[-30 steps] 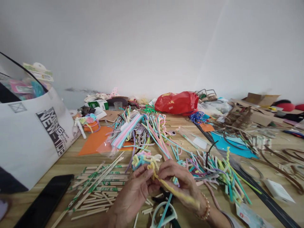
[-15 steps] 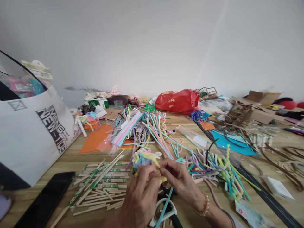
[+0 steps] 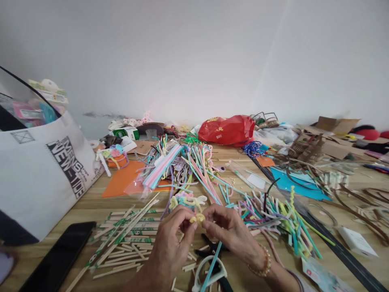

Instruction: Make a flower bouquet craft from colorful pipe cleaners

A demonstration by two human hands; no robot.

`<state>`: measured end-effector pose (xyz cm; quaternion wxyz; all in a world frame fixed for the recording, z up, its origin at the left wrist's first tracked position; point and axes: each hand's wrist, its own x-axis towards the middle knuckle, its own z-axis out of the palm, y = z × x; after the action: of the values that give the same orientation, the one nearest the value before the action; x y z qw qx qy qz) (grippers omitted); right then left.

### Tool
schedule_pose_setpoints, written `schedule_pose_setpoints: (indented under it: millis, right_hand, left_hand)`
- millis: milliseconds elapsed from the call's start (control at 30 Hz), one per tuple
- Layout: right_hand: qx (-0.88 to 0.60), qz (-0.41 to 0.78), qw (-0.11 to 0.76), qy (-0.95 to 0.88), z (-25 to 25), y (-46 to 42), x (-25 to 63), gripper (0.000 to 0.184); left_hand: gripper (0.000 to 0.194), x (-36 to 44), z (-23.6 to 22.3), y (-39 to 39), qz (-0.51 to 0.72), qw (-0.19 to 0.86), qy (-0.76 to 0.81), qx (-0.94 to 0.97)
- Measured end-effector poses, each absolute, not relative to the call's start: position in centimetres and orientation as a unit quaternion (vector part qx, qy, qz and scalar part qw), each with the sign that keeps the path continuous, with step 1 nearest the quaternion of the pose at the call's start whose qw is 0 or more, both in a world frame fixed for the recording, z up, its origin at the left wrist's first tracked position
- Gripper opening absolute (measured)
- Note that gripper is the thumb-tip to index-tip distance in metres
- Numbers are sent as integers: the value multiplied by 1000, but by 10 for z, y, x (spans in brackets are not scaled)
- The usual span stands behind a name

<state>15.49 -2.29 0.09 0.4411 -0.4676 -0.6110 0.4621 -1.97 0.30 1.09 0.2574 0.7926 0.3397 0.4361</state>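
Note:
A curled yellow pipe cleaner (image 3: 197,218) is pinched between the fingertips of my left hand (image 3: 172,242) and my right hand (image 3: 232,230). Just behind it lies a cluster of pastel pipe-cleaner shapes (image 3: 184,198) in pink, blue and cream, partly hidden by my fingers; whether it is joined to the yellow piece I cannot tell. Under my hands are white-and-black handled cutters (image 3: 223,267), their jaws partly covered. Across their handle runs a blue pipe cleaner (image 3: 212,265).
Wooden sticks (image 3: 121,255), some in wrappers, lie left beside a black phone (image 3: 59,255). Pipe-cleaner heaps sit ahead (image 3: 194,166) and at right (image 3: 279,219). A white tote bag (image 3: 39,178) stands far left; a red bag (image 3: 226,129) lies by the wall.
My left hand has turned and opened out, bringing the curled yellow piece into view between both hands. The yellow strand previously stretched toward my right fingers is now bent down and curled.

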Motion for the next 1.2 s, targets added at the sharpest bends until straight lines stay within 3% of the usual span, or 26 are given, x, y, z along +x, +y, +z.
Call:
schedule_pose_setpoints:
  millis: [267, 500, 1200]
  right_hand:
    - [-446, 507, 452, -583, -1, -19, 155, 30]
    - [-452, 531, 442, -564, 1, -18, 155, 30]
    - [-496, 403, 400, -657, 3, -22, 156, 20]
  left_hand:
    - [12, -15, 7, 1, 417, 361, 380, 743]
    - [16, -11, -5, 13, 357, 638, 374, 571]
    - [36, -12, -15, 13, 358, 616, 360, 602]
